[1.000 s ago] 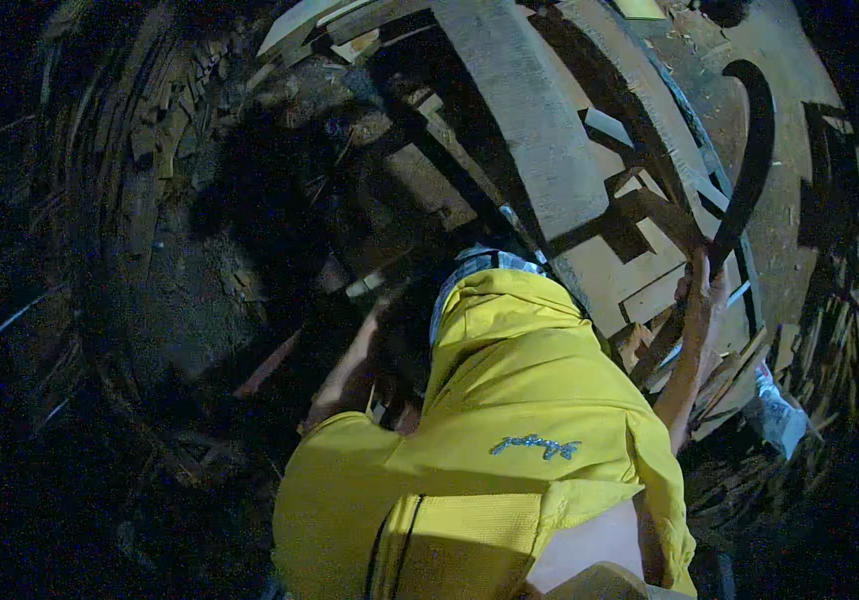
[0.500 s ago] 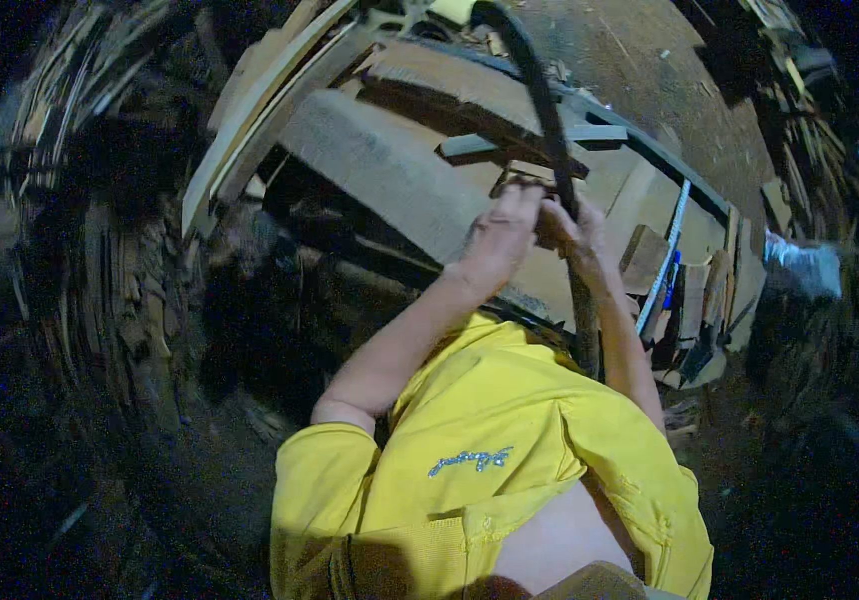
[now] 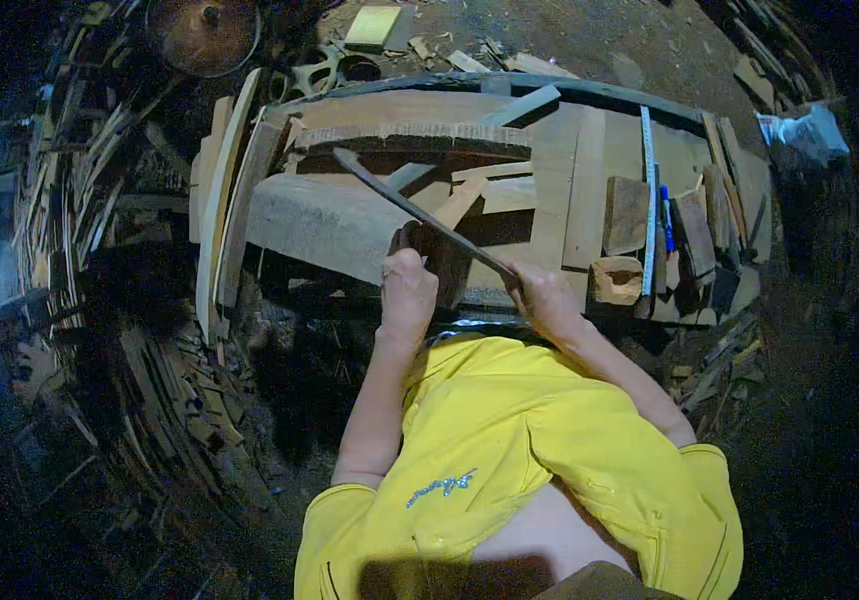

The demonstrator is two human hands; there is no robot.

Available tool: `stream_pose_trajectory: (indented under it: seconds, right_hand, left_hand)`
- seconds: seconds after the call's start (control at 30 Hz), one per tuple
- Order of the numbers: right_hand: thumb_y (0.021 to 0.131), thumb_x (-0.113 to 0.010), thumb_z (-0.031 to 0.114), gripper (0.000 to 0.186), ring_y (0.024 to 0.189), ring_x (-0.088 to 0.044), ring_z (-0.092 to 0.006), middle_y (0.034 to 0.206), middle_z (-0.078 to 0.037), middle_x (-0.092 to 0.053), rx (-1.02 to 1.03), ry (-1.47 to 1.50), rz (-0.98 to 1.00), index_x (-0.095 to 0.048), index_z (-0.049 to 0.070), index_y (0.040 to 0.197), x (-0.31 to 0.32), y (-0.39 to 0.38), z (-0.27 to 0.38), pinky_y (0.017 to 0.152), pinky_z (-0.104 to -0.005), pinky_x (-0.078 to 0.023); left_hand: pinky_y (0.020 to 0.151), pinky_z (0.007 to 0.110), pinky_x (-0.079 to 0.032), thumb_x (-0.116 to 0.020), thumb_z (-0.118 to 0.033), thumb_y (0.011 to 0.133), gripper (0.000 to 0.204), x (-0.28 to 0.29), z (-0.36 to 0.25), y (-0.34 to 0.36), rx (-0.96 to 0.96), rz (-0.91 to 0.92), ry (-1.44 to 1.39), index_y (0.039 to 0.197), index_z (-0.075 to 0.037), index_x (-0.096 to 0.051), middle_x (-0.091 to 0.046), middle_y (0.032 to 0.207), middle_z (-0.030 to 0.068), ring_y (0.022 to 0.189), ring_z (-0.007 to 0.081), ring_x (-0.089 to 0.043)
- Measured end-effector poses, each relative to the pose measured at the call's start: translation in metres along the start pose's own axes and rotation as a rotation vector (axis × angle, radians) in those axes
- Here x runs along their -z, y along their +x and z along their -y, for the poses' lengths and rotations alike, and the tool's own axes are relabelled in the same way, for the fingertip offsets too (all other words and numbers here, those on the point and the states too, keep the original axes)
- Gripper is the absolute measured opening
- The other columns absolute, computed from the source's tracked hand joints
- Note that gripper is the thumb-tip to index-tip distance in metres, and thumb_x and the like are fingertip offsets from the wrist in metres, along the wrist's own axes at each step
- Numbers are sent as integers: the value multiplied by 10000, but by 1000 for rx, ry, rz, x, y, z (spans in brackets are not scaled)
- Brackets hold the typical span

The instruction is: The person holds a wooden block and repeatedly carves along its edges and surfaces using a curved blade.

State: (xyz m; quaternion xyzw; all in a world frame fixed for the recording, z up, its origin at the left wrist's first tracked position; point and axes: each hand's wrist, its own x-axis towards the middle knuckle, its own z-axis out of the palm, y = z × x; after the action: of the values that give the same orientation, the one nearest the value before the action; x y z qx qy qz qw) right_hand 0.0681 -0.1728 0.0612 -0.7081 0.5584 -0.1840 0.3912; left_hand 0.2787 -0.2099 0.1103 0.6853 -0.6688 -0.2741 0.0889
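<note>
My left hand (image 3: 409, 287) is closed in a fist around a small dark brown piece (image 3: 410, 236), which pokes up above the fingers. Its exact kind is too dark to make out. Fingers wrapped, my right hand (image 3: 548, 302) grips the near end of a long, slightly curved dark blade (image 3: 430, 218). From there the blade slants away to the far left, its tip over a thick wooden beam's (image 3: 325, 220) far side. Both hands are at the near edge of a low wooden workbench (image 3: 590, 140).
On the bench's right lie wooden blocks (image 3: 627, 215), a light blue measuring strip (image 3: 648, 190) and a blue pen (image 3: 668, 222). Long boards (image 3: 225, 200) lean at its left end. Scrap wood is heaped at the left, and a round metal disc (image 3: 205, 35) stands at the far left.
My hands were together over the bench; they have moved apart and nearer to me. The blade has swung from pointing far away to slanting leftward. The view has turned too.
</note>
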Motion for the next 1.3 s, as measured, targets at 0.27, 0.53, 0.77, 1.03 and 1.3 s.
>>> stream_pose_trajectory:
  seconds: [0.27,0.53,0.77,1.03,1.3]
  right_hand:
    - [830,-549,155,397,695,-615,-378,775,-185,-626,-212,-118,17,-495,211,1219,-9,31,-59,604,-495,-491]
    - [836,-552,182,366,746,-612,-402,806,-223,-622,-118,-35,12,-515,207,1199,-18,9,-83,660,-506,-494]
    - [827,-575,220,331,736,-609,-406,793,-222,-619,-275,-217,31,-542,185,1154,-29,7,-120,655,-515,-491]
    - [815,-562,145,362,694,-600,-387,757,-189,-611,-142,-94,17,-540,148,1176,-32,1,-57,623,-479,-483]
    - [828,-539,162,355,755,-625,-361,826,-169,-635,20,-52,66,-512,164,1181,-31,-15,-36,655,-494,-490]
  left_hand:
    - [820,445,-424,-500,-39,740,378,14,-9,6,-78,-143,-283,1113,23,-483,-545,1001,251,929,414,-535]
    - [823,424,-432,-501,-42,741,363,14,2,7,-65,-131,-313,1096,31,-496,-556,987,248,918,413,-546]
    - [800,404,-446,-533,-183,863,328,23,-8,3,148,-60,-381,1103,36,-489,-573,1010,250,917,379,-572]
    - [941,413,-361,-425,-315,941,506,-4,-9,-3,97,-210,-420,1306,10,-297,-441,1218,293,1120,410,-459]
    - [807,417,-462,-350,-310,967,368,-27,-1,-19,254,-96,-550,1191,-18,-356,-432,1120,261,1030,359,-489]
